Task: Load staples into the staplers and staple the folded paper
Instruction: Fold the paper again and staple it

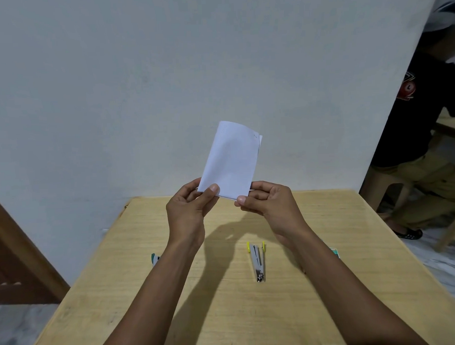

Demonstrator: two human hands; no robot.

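Observation:
A folded white paper stands upright in the air above the far part of the wooden table. My left hand pinches its lower left corner between thumb and fingers. My right hand pinches its lower right corner. Small dark marks sit near the paper's upper right edge. A metal stapler with yellow tabs lies on the table below my right wrist. A green and white item peeks out beside my left forearm, mostly hidden. Another green-edged item shows beside my right forearm.
A plain white wall rises right behind the table. At the right, a person in dark clothes sits on a stool beside the table. A brown wooden door frame stands at the lower left.

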